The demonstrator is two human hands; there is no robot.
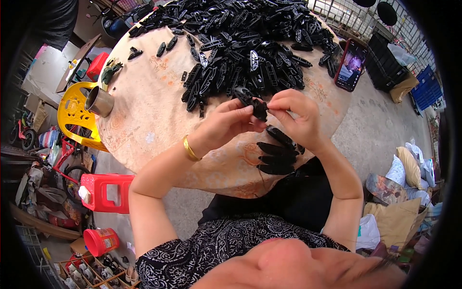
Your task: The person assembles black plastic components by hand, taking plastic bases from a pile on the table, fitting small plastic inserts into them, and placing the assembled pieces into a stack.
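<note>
Between my two hands, over the near part of the round table, is a small black plastic piece [260, 111]. My left hand [230, 120], with a gold bangle at its wrist, pinches it between thumb and fingers. The thumb and forefinger of my right hand [297, 115] are closed at the piece's right end; any smaller part between them is too small to make out. Just below my hands, several long black plastic pieces [278, 159] lie side by side near the table's edge. Beyond my fingers spreads a big heap of glossy black oval plastic parts [231, 72].
The table [139, 115] wears a peach patterned cloth. A metal cup [100, 102] stands at its left rim, by a yellow chair [72, 115]. A phone [351, 66] with a lit screen leans at the right. Red stool [106, 192] and red bucket [101, 242] are lower left.
</note>
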